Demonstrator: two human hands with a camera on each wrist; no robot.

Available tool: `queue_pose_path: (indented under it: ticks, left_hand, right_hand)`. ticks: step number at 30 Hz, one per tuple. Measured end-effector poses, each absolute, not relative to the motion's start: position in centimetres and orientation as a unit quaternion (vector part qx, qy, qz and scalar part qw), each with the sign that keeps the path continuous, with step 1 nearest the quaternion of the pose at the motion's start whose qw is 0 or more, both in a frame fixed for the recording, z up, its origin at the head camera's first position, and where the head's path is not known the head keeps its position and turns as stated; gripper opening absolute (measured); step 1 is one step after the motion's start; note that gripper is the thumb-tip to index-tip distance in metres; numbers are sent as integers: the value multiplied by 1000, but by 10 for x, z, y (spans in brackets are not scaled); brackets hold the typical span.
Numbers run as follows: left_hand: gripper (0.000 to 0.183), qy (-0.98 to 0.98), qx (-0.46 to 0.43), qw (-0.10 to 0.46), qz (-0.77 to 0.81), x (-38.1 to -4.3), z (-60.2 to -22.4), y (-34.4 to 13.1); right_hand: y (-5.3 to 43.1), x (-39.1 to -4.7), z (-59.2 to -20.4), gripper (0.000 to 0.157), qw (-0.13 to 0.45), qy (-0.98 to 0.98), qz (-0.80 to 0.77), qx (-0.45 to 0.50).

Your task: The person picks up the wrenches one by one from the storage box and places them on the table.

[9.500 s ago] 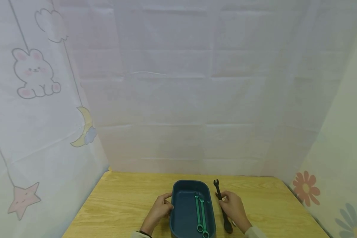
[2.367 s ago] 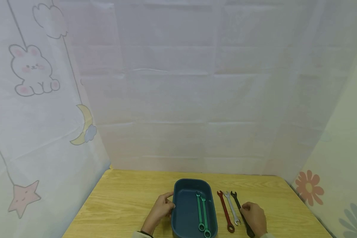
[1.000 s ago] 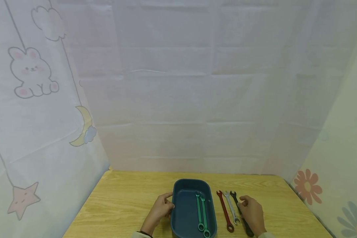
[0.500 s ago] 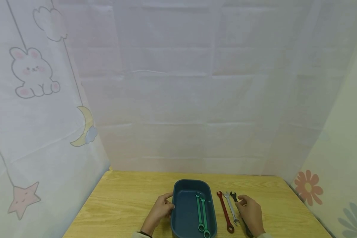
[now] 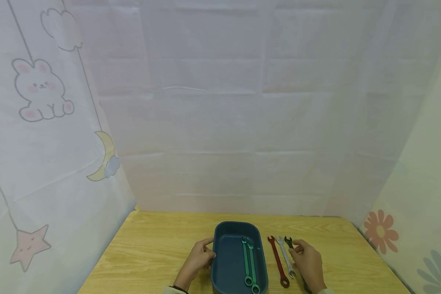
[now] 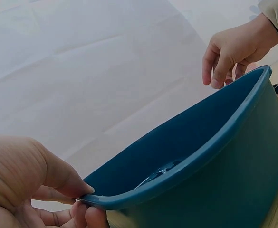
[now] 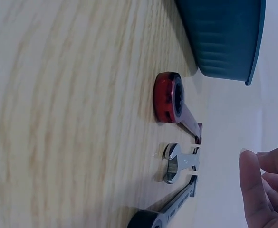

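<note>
My left hand (image 5: 197,259) pinches the left rim of a dark blue plastic bin (image 5: 225,263), thumb on the lip in the left wrist view. Two green wrenches (image 5: 252,265) lie lengthwise in the bin's right half. To its right on the table, a red wrench (image 5: 278,263), a silver wrench (image 5: 286,257) and a black wrench (image 5: 288,242) lie side by side, slightly slanted. Over the black one hovers my right hand (image 5: 308,261), covering much of its shaft. Its fingers (image 7: 253,185) are loosely bent, apart from the wrenches and holding nothing in the right wrist view.
The wooden table (image 5: 150,245) extends to both sides of the bin. A pale cloth wall (image 5: 213,163) rises behind it, and printed side walls (image 5: 59,163) flank the table left and right.
The black wrench, gripped beside the bin 9.5 s ago, now lies rightmost in the row of wrenches. My right hand has released it and drifted slightly left. The left hand stays on the bin.
</note>
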State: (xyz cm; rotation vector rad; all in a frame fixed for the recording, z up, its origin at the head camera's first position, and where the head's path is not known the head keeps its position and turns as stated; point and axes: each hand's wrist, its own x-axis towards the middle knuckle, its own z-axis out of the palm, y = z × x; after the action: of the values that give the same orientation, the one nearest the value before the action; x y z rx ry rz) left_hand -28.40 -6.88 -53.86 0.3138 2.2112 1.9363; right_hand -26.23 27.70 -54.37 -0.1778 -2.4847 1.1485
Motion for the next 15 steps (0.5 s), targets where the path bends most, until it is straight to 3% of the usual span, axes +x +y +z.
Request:
queue_pose_path:
  ticks: [15]
  left_hand:
    - [57,742,112,98,653,-287,-541,-70]
  right_hand:
    - [263,-261,-533,28,186,-869,453,-64]
